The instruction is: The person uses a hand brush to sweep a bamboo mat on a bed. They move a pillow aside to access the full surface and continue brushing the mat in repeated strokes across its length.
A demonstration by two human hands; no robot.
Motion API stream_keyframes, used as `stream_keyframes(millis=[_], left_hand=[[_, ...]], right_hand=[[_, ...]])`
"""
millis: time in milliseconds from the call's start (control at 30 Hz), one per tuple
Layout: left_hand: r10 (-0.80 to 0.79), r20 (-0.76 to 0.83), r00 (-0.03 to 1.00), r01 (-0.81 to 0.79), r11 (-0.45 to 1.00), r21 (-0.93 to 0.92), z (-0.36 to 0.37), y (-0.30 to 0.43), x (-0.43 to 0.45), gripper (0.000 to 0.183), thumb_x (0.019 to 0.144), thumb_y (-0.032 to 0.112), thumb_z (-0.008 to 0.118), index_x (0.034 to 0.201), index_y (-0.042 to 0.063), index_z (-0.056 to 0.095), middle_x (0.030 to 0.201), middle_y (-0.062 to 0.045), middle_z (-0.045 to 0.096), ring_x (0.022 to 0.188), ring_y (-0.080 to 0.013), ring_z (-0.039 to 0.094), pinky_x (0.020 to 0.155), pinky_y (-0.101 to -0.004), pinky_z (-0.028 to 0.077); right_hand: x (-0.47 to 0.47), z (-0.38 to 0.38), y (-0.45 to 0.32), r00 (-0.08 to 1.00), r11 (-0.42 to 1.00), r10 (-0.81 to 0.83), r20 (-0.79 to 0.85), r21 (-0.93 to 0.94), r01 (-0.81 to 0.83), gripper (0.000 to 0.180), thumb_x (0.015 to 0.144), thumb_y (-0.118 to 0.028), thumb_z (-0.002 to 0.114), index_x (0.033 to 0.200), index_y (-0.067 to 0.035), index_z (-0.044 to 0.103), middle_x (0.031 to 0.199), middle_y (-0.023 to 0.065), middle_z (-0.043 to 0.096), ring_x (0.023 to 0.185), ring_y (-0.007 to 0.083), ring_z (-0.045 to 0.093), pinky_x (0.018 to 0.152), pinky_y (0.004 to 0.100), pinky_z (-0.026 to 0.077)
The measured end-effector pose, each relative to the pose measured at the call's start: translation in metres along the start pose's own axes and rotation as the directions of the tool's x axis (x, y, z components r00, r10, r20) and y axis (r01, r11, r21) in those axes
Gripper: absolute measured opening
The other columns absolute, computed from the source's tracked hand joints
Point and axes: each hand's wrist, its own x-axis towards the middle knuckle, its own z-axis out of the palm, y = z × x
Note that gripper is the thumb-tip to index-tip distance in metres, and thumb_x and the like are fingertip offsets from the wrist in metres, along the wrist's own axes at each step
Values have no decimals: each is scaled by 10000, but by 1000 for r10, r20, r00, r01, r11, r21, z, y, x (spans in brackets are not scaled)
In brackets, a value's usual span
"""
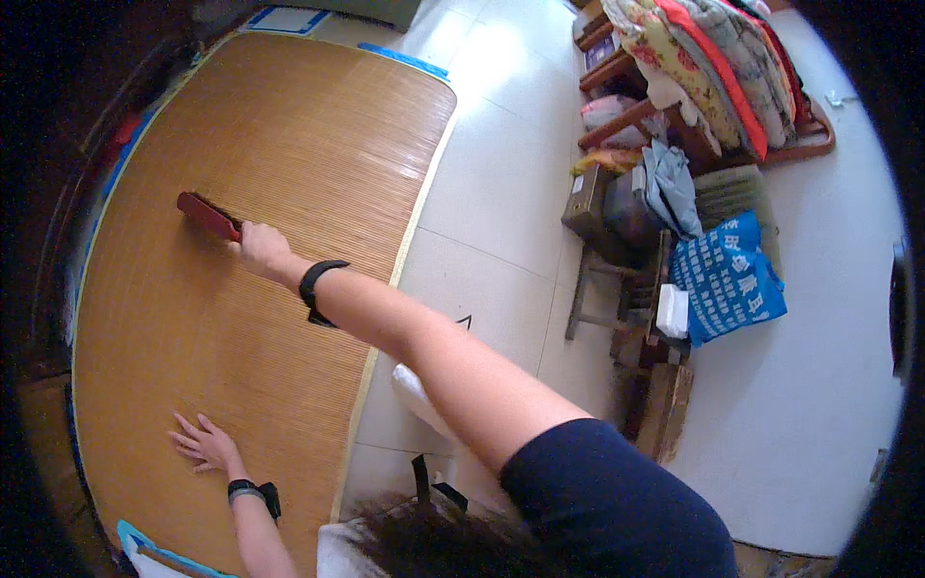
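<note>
A bamboo-style sleeping mat [311, 159] with a pale edging lies before me. My right hand [264, 249] reaches far across it, closed around the handle of a dark red brush [208, 215]. The brush lies along the mat's surface, its bristle side mostly hidden from me. Nearer to my body, my left hand [206, 444] rests palm down on the mat, fingers spread and holding nothing. Both wrists wear black bands.
Pale floor tiles [484, 253] run along the mat's right side. Beyond them, folded quilts [708, 72] are piled on a wooden chair. Below stand a cardboard box [585, 199], a blue bag with writing [730, 282] and a white packet [673, 311]. Blue-edged material [405, 61] shows past the mat's far edge.
</note>
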Motion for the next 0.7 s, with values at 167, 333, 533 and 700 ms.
stream_keyframes(millis=[167,333,533,700], left_hand=[[114,1,993,-114,992,-51,-11,13,-1,606,1069,576,397,1629,389,262,1743,-39,100,1577,-375,145,1097,-828,168],[124,-68,990,-132,982,-132,-8,40,13,601,1068,585,385,1628,410,253,1744,-44,91,1569,-398,163,1095,-829,172],[116,-148,982,-149,960,-236,-17,66,35,625,1064,600,373,1636,441,178,1745,-49,59,1555,-437,173,1100,-827,170],[92,-34,995,-96,983,-154,-23,65,31,630,1062,590,389,1636,440,175,1746,-47,44,1560,-429,165,1104,-824,172]], right_hand=[[-19,-25,67,991,991,132,7,-18,-132,529,993,-555,570,1130,-72,738,966,231,745,934,416,722,816,533,575],[-112,-97,152,994,982,106,6,-161,-104,522,1010,-541,553,1094,-57,730,974,223,743,920,423,713,807,518,575],[-218,-138,214,983,971,173,-55,-160,-179,468,1018,-479,578,1100,-38,711,899,220,733,844,425,707,754,519,564],[-268,-184,245,917,916,356,-181,-126,-380,444,998,-459,601,1013,-34,727,857,234,715,821,435,704,718,516,541]])
